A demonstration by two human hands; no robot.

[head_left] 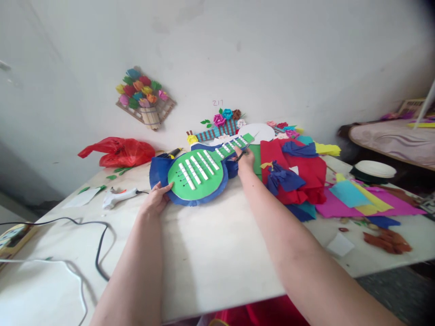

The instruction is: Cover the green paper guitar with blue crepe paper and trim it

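A guitar-shaped paper craft lies on the table, with a green front, white strips across it and blue crepe paper round its edge. My left hand grips its lower left rim, thumb on top of the green face and the other fingers partly hidden beneath. Beside the neck, my right hand is closed round the dark handles of a pair of scissors. Their thin blades point up and to the right, close to the neck's green tip. Whether the blades touch the paper I cannot tell.
A white glue gun lies left of the guitar, near a red plastic bag. Crumpled red crepe paper and pink sheets cover the right side. A black cable runs along the left. Paper flowers stand against the wall.
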